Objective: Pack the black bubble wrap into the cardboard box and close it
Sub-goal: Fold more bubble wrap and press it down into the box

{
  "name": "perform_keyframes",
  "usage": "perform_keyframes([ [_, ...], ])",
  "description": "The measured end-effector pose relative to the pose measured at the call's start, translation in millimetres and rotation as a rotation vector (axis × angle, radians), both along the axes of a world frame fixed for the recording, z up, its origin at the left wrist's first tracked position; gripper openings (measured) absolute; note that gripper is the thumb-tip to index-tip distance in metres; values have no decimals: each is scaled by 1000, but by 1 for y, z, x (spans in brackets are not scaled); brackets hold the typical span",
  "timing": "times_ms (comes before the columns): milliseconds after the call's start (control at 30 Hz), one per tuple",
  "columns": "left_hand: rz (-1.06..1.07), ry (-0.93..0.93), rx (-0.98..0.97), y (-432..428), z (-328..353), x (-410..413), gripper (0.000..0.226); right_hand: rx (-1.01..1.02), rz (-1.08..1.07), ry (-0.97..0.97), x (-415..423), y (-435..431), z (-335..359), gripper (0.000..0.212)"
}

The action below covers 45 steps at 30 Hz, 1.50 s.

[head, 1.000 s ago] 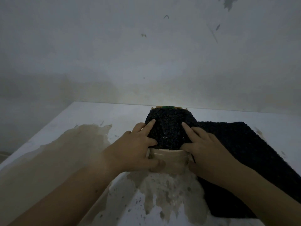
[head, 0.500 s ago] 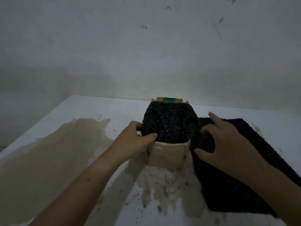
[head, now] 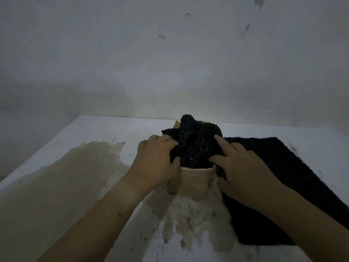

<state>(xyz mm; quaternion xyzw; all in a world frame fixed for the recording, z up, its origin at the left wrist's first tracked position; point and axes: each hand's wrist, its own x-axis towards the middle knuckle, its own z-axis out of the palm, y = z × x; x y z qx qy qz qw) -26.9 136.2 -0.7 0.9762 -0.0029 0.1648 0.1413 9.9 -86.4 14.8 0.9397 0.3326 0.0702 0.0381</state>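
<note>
A dim, scuffed grey-white wall (head: 170, 63) rises behind a white worktop (head: 98, 133) whose paint has worn away in large tan patches toward the left and the near middle. Across the right part of the worktop lies the black bubble wrap (head: 279, 167) — one wide dark sheet spread flat, with its left portion gathered up into a bunched mound that fills the top of the small tan cardboard box (head: 194, 182) and stands above its rim. The box sits upright near the middle of the worktop, its near wall bare and facing the camera; a flap edge with a spot of green shows just behind the mound.

Both bare forearms reach in from the bottom edge. The left hand (head: 156, 163) is at the box's left side, its grip clenched on the bunched wrap, thumb pressed into the mound just above the rim. The right hand (head: 243, 167) lies on the wrap at the box's right side — index finger stretched out over the mound, thumb against it near the rim, grip not closed around anything.
</note>
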Motion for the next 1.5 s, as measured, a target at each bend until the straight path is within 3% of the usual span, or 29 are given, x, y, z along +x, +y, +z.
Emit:
perform_keyframes([
  [167, 48, 140, 58, 3, 4, -2, 60, -161, -61, -2, 3, 15, 6, 32],
  [300, 24, 304, 10, 6, 14, 6, 51, -297, -76, 39, 8, 28, 4, 22],
  [467, 32, 466, 45, 4, 19, 17, 60, -214, 18, 83, 11, 20, 9, 24],
  [633, 48, 466, 24, 2, 17, 18, 47, 62, 37, -87, 7, 3, 22, 29],
  [833, 38, 432, 88, -1, 14, 10, 49, -80, 17, -97, 11, 11, 32, 18],
  [1000, -113, 575, -51, 2, 26, 7, 31, -174, 34, -21, 8, 13, 17, 35],
  [1133, -128, 542, -95, 11, 42, 15, 23, -293, -1, 16, 10, 18, 10, 33],
  [1300, -74, 519, -51, 12, 55, 24, 49, -377, -4, 27, 14, 27, 8, 27],
  [1400, -12, 613, 8, -2, 37, 33, 45, -350, 37, 28, 12, 22, 5, 26],
  [1500, 26, 615, 89, -7, 26, 40, 28, -187, 111, 159, 15, 9, 9, 38],
])
